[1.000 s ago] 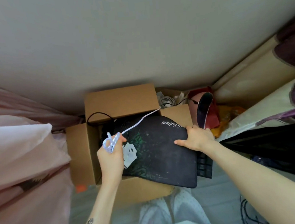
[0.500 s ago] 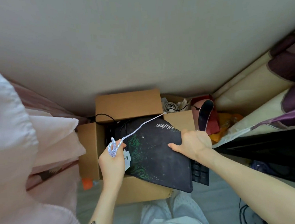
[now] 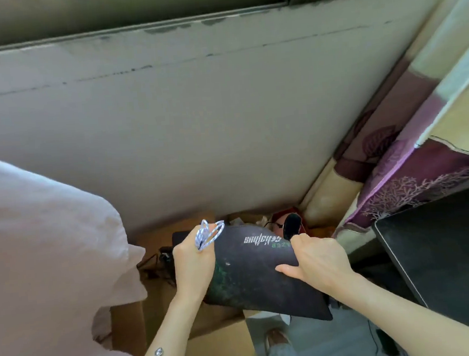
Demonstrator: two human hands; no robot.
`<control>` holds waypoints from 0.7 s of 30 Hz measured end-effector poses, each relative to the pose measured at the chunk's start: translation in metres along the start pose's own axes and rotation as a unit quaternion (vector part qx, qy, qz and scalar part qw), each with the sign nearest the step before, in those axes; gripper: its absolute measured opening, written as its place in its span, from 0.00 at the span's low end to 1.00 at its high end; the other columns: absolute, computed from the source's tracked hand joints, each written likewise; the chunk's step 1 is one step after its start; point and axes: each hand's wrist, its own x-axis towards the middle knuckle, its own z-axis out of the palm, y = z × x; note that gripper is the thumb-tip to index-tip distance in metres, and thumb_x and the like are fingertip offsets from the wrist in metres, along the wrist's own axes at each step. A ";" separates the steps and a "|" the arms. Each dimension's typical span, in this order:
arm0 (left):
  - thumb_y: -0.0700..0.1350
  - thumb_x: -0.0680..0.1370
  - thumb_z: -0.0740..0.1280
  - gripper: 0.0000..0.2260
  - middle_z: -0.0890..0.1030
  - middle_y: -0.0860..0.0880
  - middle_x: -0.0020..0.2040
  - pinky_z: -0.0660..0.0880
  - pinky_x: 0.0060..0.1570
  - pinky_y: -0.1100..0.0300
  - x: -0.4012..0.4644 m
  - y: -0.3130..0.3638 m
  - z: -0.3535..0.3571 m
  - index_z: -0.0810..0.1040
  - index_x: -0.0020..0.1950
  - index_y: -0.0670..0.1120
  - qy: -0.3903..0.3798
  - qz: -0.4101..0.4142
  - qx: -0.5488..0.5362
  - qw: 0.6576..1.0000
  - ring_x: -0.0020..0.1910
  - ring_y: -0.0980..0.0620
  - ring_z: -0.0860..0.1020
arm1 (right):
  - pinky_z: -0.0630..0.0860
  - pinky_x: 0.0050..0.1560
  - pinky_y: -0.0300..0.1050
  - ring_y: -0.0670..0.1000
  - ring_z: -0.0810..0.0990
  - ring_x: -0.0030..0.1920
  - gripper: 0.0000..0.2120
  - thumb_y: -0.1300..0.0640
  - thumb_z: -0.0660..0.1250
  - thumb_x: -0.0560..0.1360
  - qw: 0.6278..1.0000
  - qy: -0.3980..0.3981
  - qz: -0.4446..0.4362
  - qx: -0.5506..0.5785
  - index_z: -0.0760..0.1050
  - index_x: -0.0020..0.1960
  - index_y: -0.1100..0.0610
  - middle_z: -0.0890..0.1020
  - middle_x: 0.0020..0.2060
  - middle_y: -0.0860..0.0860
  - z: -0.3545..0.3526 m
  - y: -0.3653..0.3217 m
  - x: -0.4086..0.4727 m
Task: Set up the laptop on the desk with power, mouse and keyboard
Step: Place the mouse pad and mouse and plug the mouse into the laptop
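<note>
Left grip [image 3: 193,265]: my fingers curl round a coiled white cable [image 3: 208,234].
Right grip [image 3: 317,258]: I pinch the mouse pad's [image 3: 252,272] right edge.
Mouse pad: lifted, tilted above the cardboard box [image 3: 212,339].

the dark mouse pad [image 3: 263,271] bears upside-down white stylised lettering, not legible, and green letters "azer".

Head view, downward, close over box [image 3: 212,334]

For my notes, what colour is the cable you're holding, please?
White cable with faint blue flecks, head view.
</note>
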 end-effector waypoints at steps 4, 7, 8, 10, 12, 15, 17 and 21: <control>0.38 0.76 0.63 0.15 0.78 0.59 0.27 0.65 0.27 0.71 0.016 0.077 -0.003 0.80 0.36 0.55 0.001 0.043 -0.083 0.996 0.26 0.63 0.70 | 0.68 0.22 0.39 0.50 0.78 0.23 0.28 0.30 0.69 0.59 0.998 0.018 0.036 -0.039 0.74 0.36 0.56 0.78 0.27 0.49 -0.039 0.018 -0.019; 0.36 0.76 0.63 0.11 0.73 0.56 0.25 0.63 0.25 0.72 0.012 0.110 -0.006 0.81 0.40 0.49 -0.009 0.076 -0.114 0.991 0.23 0.63 0.67 | 0.65 0.21 0.40 0.51 0.77 0.23 0.28 0.31 0.69 0.59 0.993 0.035 0.070 -0.087 0.73 0.35 0.56 0.78 0.26 0.50 -0.056 0.038 -0.032; 0.36 0.76 0.64 0.10 0.71 0.56 0.24 0.63 0.25 0.72 0.005 0.122 -0.008 0.81 0.39 0.47 -0.015 0.089 -0.119 0.989 0.23 0.63 0.67 | 0.66 0.25 0.41 0.51 0.80 0.28 0.28 0.29 0.64 0.64 0.992 0.033 0.081 -0.092 0.73 0.40 0.56 0.80 0.32 0.50 -0.065 0.047 -0.039; 0.37 0.77 0.64 0.11 0.71 0.57 0.22 0.62 0.25 0.72 0.000 0.136 -0.009 0.80 0.38 0.48 -0.024 0.101 -0.129 0.986 0.22 0.62 0.66 | 0.65 0.30 0.43 0.51 0.81 0.36 0.28 0.28 0.56 0.68 0.986 0.041 0.100 -0.128 0.71 0.45 0.54 0.80 0.39 0.49 -0.071 0.065 -0.047; 0.39 0.77 0.65 0.12 0.72 0.60 0.22 0.62 0.24 0.73 -0.013 0.165 -0.010 0.79 0.36 0.51 -0.039 0.140 -0.141 0.979 0.22 0.61 0.66 | 0.64 0.30 0.43 0.51 0.81 0.37 0.29 0.28 0.55 0.68 0.981 0.062 0.119 -0.139 0.71 0.45 0.54 0.80 0.39 0.48 -0.089 0.084 -0.070; 0.39 0.76 0.65 0.12 0.72 0.60 0.21 0.60 0.23 0.73 -0.029 0.210 -0.009 0.78 0.35 0.52 -0.044 0.198 -0.147 0.968 0.21 0.59 0.66 | 0.63 0.28 0.42 0.49 0.81 0.35 0.30 0.26 0.53 0.67 0.976 0.084 0.141 -0.143 0.70 0.44 0.53 0.80 0.38 0.47 -0.115 0.108 -0.100; 0.38 0.76 0.65 0.13 0.73 0.61 0.22 0.61 0.23 0.73 -0.051 0.246 -0.005 0.78 0.35 0.52 -0.049 0.237 -0.158 0.957 0.21 0.60 0.67 | 0.62 0.27 0.42 0.49 0.81 0.34 0.30 0.26 0.54 0.67 0.970 0.104 0.163 -0.147 0.71 0.43 0.54 0.80 0.36 0.47 -0.143 0.123 -0.129; 0.38 0.76 0.65 0.13 0.75 0.52 0.27 0.63 0.27 0.75 -0.110 0.316 0.003 0.79 0.36 0.53 -0.050 0.320 -0.194 0.926 0.23 0.66 0.70 | 0.64 0.21 0.40 0.50 0.78 0.24 0.29 0.29 0.66 0.61 0.956 0.180 0.192 -0.132 0.73 0.36 0.57 0.79 0.26 0.49 -0.191 0.149 -0.198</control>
